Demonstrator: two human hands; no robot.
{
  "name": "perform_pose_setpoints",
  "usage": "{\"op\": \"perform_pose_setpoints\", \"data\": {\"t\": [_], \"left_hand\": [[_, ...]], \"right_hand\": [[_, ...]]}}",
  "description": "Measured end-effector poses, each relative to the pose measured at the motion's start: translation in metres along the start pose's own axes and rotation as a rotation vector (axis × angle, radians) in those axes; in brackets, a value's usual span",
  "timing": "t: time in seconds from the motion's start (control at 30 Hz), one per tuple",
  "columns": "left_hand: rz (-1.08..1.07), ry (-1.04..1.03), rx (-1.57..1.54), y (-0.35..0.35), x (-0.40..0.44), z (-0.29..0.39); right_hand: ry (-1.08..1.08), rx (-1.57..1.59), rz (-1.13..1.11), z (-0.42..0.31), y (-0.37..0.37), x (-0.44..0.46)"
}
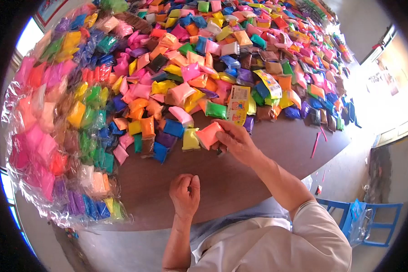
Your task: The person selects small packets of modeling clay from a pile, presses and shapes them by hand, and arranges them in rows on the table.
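Note:
My right hand (235, 141) pinches a coral-orange packet (208, 135) of soft, clay-like material between thumb and fingers, just above the near edge of a heap of similar packets. Right beside it lies a pale yellow packet (191, 139), with blue (173, 128) and green (216, 110) ones close by. A printed card (238, 105) leans among the packets behind that hand. Lower down, my left hand (185, 192) is closed in a fist over the brown table (145, 190); nothing shows in it, and its palm side is partly hidden.
The heap of colourful packets (190, 68) covers the far side of the table. Clear plastic bags of packets (41, 145) line the left. Another printed card (268, 84) lies on the heap, pink sticks (316, 144) at right. A blue chair (381, 238) stands lower right.

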State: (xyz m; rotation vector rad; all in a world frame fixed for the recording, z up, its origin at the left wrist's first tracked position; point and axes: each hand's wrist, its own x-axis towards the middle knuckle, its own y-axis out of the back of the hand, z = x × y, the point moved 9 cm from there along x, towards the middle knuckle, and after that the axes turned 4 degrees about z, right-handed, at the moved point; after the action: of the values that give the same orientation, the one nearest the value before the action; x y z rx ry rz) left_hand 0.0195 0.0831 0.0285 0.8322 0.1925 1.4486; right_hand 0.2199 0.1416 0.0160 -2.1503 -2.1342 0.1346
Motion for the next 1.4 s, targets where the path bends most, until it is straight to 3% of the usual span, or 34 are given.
{"op": "perform_pose_setpoints", "data": {"t": [0.17,0.27,0.4,0.53,0.67,0.77,0.9,1.0,1.17,1.27,1.4], "left_hand": [[0.001,-0.017,0.018,-0.003,-0.003,0.007],[0.055,-0.071,0.009,-0.002,0.000,0.010],[0.023,-0.103,0.059,-0.003,-0.002,0.001],[0.014,-0.084,0.094,-0.005,-0.005,-0.003],[0.020,-0.055,0.062,-0.002,0.000,0.006],[0.022,-0.023,0.030,-0.002,-0.001,0.001],[0.026,0.062,-0.091,0.002,-0.003,-0.008],[0.024,0.151,-0.249,0.003,-0.006,-0.019],[-0.001,0.190,-0.312,-0.001,-0.012,-0.028],[-0.017,0.046,-0.151,0.001,-0.004,-0.006],[-0.040,0.002,-0.159,-0.003,-0.004,-0.006]], "right_hand": [[-0.151,0.271,-0.022,0.011,0.007,-0.004],[-0.194,0.300,-0.161,0.004,-0.002,-0.005],[-0.327,0.107,-0.640,-0.004,-0.053,-0.037],[-0.209,-0.014,-0.599,0.021,-0.063,-0.033],[-0.175,-0.162,-0.206,0.031,-0.016,-0.003],[-0.098,0.013,0.017,0.011,0.008,0.001],[-0.128,0.055,-0.132,0.009,-0.009,-0.004],[-0.202,-0.046,-0.400,0.017,-0.036,-0.016],[-0.015,-0.175,-0.514,0.015,-0.054,-0.022],[-0.037,-0.057,-0.576,0.012,-0.060,-0.026],[-0.061,-0.032,-0.631,0.007,-0.064,-0.030]]}}
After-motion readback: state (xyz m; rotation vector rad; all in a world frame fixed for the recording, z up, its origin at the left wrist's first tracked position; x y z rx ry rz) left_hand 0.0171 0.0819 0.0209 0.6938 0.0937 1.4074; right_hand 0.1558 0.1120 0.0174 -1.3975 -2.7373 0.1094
